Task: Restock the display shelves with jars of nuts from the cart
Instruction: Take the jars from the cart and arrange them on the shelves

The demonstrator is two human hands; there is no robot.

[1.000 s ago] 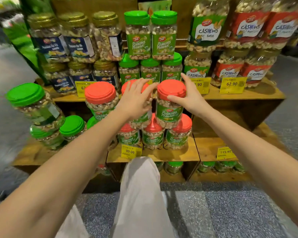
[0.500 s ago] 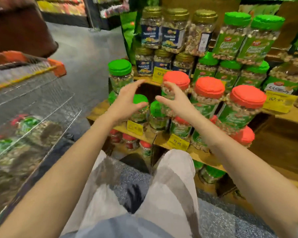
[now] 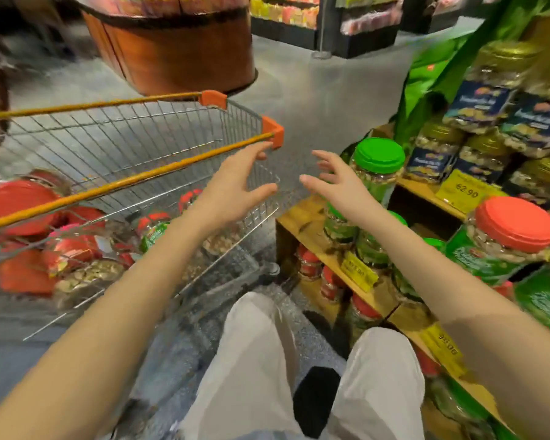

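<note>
Head view, down past two bare forearms. Left hand (image 3: 235,188) raised over the front right corner of the wire shopping cart (image 3: 124,182), fingers spread and lightly curved, holding nothing. Right hand (image 3: 337,185) just beside it but outside the basket, thumb and fingers likewise splayed and empty. Palms turned toward each other across a gap.

Jars of nuts for restocking down inside the cart, below and to the left of both hands. Nearest, a green-labelled jar (image 3: 154,231) under the left wrist behind the wire; further left, red-lidded jars (image 3: 16,201). Most apparently tipped on their sides, long axes roughly level, lids facing different ways, though that is a judgement rather than a clear sight. Left hand plainly the nearer; for the right, a rim to cross first. Probably calls for a reach down and leftward over the rim.

Display shelves (image 3: 302,223) to the right, already carrying a green-lidded jar (image 3: 378,160) close behind the right hand, a red-lidded pistachio jar (image 3: 515,230) well off to the right, and a yellow price tag (image 3: 467,192) roughly between them.

Cart contents smeared by motion blur and crossed by wire: labels unreadable, count impossible. Cart's left side cut off at the frame edge. Lower-shelf jars partly hidden behind the right forearm.
</note>
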